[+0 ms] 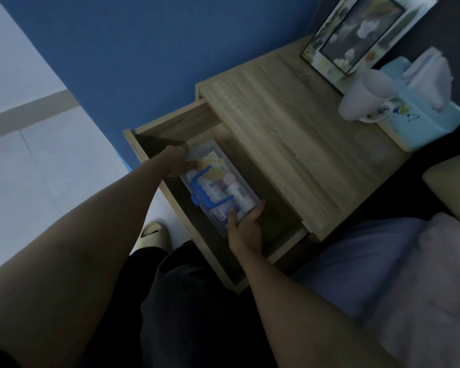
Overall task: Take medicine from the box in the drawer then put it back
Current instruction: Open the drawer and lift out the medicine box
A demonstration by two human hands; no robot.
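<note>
We see frame centre: open drawer (284, 236) | left hand (177, 162) grips box (218, 185) far end | right hand (246, 225) grips near end

The light is dim. A blue wall (149, 49) fills the far side, with pale floor (24, 155) at the left. A wooden nightstand (290, 134) stands right of centre; on its far right are a frame (361, 33), a white cup (364, 96) and a blue tissue box (422, 120). A bed (409, 274) lies near right.
</note>
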